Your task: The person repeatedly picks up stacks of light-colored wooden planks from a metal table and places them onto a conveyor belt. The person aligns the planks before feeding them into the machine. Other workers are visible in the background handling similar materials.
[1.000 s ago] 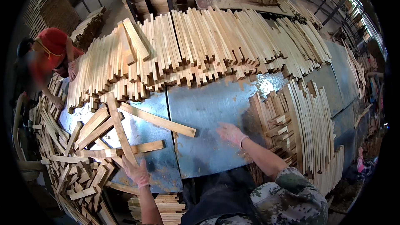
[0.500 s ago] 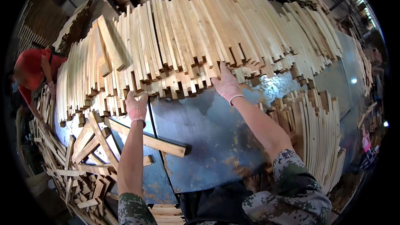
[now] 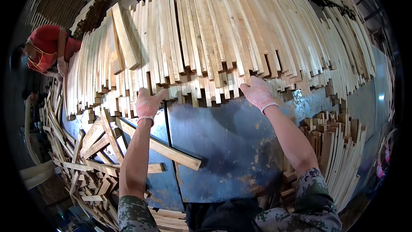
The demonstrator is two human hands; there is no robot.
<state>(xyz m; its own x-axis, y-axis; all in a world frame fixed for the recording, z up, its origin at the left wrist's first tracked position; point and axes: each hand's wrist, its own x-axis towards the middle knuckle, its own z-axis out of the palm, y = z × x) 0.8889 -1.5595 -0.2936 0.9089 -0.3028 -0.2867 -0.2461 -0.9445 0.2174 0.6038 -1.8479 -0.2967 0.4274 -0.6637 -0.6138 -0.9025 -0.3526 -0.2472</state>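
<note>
Wooden strips point(image 3: 206, 30) lie side by side in a wide layered bed across the metal table, their near ends uneven. My left hand point(image 3: 148, 103), in a pale pink knit glove, touches the near ends left of the middle, its thumb spread from the fingers. Farther right, my right hand point(image 3: 259, 93), gloved alike, rests against the ends with thumb and fingers apart. Several strip ends lie between the hands. The fingertips are partly hidden among the ends; neither hand visibly lifts a strip.
Loose boards point(image 3: 105, 139) lie crossed at the left, beside a jumbled heap of offcuts point(image 3: 101, 189). One board point(image 3: 171, 152) slants across the blue metal tabletop point(image 3: 223, 146). More strips point(image 3: 339, 150) are stacked at the right. A co-worker in red point(image 3: 49, 47) bends at the far-left end.
The view has shifted, so the strips and my hands sit farther right in it. My left thumb has spread wider. The co-worker's lowered arm has come up to the bed's end.
</note>
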